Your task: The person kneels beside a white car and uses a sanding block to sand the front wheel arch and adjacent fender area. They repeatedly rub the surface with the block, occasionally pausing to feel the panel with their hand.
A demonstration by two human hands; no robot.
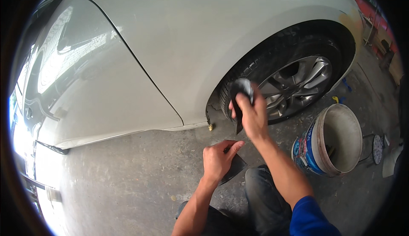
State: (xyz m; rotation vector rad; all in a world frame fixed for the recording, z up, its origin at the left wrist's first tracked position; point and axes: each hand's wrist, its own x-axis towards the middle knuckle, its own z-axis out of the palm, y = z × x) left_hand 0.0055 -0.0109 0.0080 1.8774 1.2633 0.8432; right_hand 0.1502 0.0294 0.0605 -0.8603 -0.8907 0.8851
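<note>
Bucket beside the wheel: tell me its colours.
The bucket is blue outside with red markings, off-white inside; head view.

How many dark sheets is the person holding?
2. One dark sheet is in the right hand, up by the car wheel. The other dark sheet is in the left hand, lower down over the floor.

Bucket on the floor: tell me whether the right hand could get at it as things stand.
Probably yes. The bucket lies tipped on the concrete, just right of the right arm, with bare floor between. But the right hand is raised at the wheel, gripping a dark sheet, so it isn't free.
</note>
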